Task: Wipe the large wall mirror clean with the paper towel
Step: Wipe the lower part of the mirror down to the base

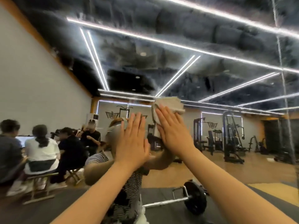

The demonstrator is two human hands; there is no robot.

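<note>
Both hands were up flat against the mirror (210, 65), which filled nearly everything ahead and threw back the gym: ceiling lights, weight machines, a barbell (186, 198) on the floor, people seated at the left.

The right hand (171, 131) had its fingers (161, 113) straight and close together, pressing the towel (166, 107) to the glass. It gripped nothing; the palm alone pinned the paper. The left hand (131, 143) lay spread and bare on the glass just beside it, fingers straight, holding nothing.

My worry was the towel slipping. With no finger curled round it, only pressure kept it there, and a quick stroke or a lifted palm could, I judged, let it slide out and drop. The bare left palm looked likely to leave its own smears on glass meant to be cleaned. The upper mirror seemed cloudy and streaked, though motion blur made that hard to tell, and reaching that high might thin the pressure and leave patches missed.

As for where the towel sat, it was bunched at head height, sticking out above and to the right of the right fingertips, with a strip hanging down along the left edge of that hand. Its middle was hidden beneath the fingers and palm.
</note>
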